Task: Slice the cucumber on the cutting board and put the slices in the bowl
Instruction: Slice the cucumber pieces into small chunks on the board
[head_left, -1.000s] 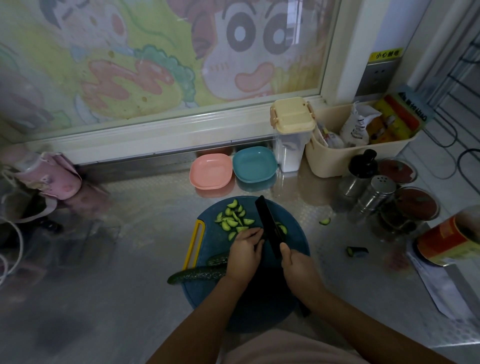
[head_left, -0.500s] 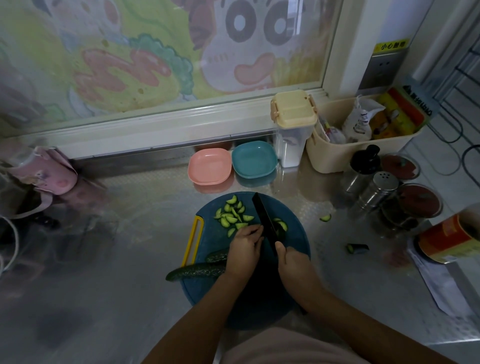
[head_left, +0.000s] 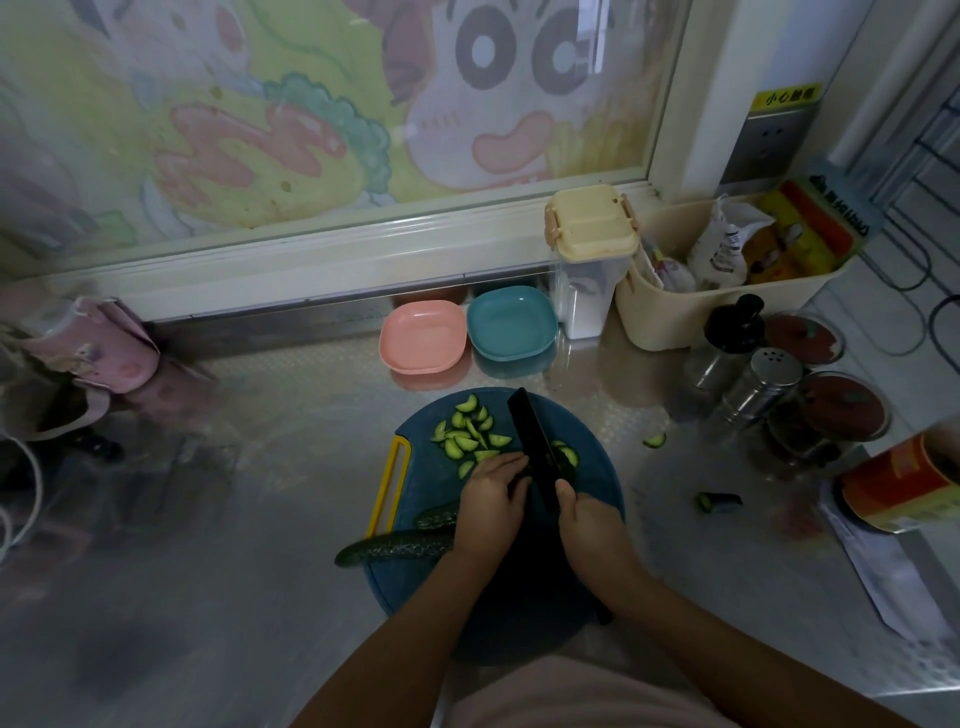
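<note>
While the left hand (head_left: 491, 493), grip curled, holds down the bumpy dark-green cucumber (head_left: 395, 545), whose long axis runs from lower left toward centre across the round blue plastic cutting board (head_left: 415, 499), the right hand (head_left: 592, 525) clasps a black knife (head_left: 535, 441) pointing up-frame; half-moon slices (head_left: 467, 436) lie above.

At lower centre, the left hand (head_left: 491, 506) holds a cucumber (head_left: 395, 548) on the round blue board (head_left: 422, 480). The right hand (head_left: 592, 525) grips a black knife (head_left: 535, 441) just beside it. Slices (head_left: 467, 434) lie above, and a pink bowl (head_left: 422, 344) and a teal bowl (head_left: 511, 323) sit higher up.
</note>
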